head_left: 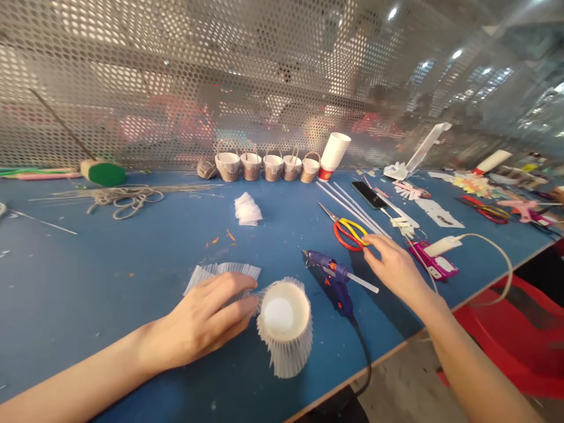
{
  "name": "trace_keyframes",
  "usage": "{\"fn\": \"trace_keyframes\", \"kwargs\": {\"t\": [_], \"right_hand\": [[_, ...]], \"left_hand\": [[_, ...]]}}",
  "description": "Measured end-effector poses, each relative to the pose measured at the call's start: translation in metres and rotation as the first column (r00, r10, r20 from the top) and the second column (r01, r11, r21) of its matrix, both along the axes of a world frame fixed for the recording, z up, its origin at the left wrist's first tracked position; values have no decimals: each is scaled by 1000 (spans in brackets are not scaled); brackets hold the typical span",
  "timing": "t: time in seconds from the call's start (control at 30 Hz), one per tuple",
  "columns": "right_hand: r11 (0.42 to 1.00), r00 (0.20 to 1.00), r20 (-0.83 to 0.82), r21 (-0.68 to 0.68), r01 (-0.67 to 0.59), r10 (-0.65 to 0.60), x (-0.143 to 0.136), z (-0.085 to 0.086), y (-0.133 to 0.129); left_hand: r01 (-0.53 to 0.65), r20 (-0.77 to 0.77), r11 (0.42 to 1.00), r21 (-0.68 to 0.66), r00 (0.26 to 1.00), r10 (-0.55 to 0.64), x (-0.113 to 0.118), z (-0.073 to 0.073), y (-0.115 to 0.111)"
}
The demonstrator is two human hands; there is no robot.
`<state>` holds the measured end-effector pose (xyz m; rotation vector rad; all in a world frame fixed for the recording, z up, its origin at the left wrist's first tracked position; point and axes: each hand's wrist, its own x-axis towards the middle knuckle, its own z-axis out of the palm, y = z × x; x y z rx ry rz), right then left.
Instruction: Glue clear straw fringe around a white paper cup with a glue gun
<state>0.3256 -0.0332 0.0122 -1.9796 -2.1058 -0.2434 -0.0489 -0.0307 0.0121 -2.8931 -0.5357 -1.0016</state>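
My left hand (207, 320) curls over a white pleated strip (211, 272), its fingertips close against a cup (286, 317) wrapped in the same pleated material. The thumb is hidden. At the right, the fingers of my right hand (396, 264) pinch the end of the handles of a pair of scissors (348, 235) with red and yellow grips; the blades lie over the table, pointing away to the left. Between the cup and my right hand lies a purple hot glue gun (335, 279) with a glue stick in its back.
A row of small twine-handled cup baskets (273, 167) stands along the perforated metal screen, beside stacked paper cups (335, 154). A small pleated piece (247, 210), twine (127, 200), a phone (368, 194), white strips (352, 208) and a purple power strip (434, 261) lie around. A red stool (511, 335) stands right.
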Motion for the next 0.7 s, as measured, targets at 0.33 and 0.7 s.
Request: {"fn": "trace_keyframes", "kwargs": {"t": [0.33,0.7], "right_hand": [[920,984,109,-353,168,-138,-3,3,75],[909,913,-244,-345,233,-327,17,10,76]], "left_hand": [[-24,58,975,-222,998,37,1,8,0],[-15,121,715,-699,983,140,5,33,-11]]}}
